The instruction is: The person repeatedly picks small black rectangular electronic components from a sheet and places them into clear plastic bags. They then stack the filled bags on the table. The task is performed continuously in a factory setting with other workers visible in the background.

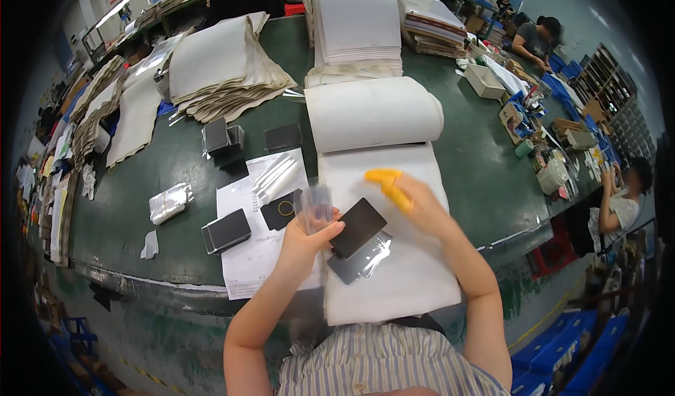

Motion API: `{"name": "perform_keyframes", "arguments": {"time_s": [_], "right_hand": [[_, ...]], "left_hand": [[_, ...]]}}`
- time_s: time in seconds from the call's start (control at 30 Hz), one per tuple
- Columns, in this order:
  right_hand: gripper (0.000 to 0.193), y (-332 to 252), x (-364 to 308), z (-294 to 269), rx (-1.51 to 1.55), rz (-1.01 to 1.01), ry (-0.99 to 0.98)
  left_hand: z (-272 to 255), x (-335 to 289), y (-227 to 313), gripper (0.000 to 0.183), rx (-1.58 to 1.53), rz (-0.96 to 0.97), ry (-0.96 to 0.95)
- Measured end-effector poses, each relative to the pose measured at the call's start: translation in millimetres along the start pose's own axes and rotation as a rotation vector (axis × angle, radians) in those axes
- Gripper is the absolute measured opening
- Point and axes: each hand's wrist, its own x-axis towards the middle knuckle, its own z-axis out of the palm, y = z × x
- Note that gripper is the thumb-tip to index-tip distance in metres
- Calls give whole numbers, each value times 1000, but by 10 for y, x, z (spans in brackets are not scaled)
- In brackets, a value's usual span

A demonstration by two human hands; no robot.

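Note:
My left hand [311, 236] is closed on a clear plastic sleeve [314, 203] that stands up from its fingers. Its thumb meets the left edge of a dark rectangular plate [359, 229]. Partly beneath that plate, a clear film sleeve [362, 261] lies on the white cloth [394, 283]. My right hand [415, 200], with yellow covers on some fingers, is to the right above the cloth. Its fingers are apart, and I see nothing in them. Left of my left hand, another dark plate with a yellow ring [280, 212] rests on a printed sheet [246, 269].
Stacks of dark plates [226, 231] [223, 141] and a bundle of clear bags [171, 203] sit on the green table [126, 234]. A folded cloth roll [373, 115] and cloth piles [211, 66] [357, 27] lie farther back. People work at the right.

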Motion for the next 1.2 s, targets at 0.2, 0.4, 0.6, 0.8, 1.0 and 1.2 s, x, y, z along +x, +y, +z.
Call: {"name": "perform_keyframes", "arguments": {"time_s": [0.2, 0.4, 0.6, 0.8, 1.0, 1.2], "right_hand": [[30, 738, 532, -477, -553, -126, 98], [38, 650, 780, -804, -1039, -239, 19], [49, 909, 616, -719, -1193, -220, 47], [55, 571, 340, -739, -1097, -160, -62], [65, 531, 339, -837, -894, 241, -165], [68, 783, 399, -887, -645, 367, -126]], "left_hand": [[27, 20, 3, 28, 74, -23, -67], [32, -18, 13, 27, 141, -30, -113], [44, 3, -89, 16, 326, 223, -209], [77, -31, -6, 14, 494, 217, -129], [98, 11, -101, 25, 365, 430, -116], [149, 70, -270, 35, 354, 526, -140]]}}
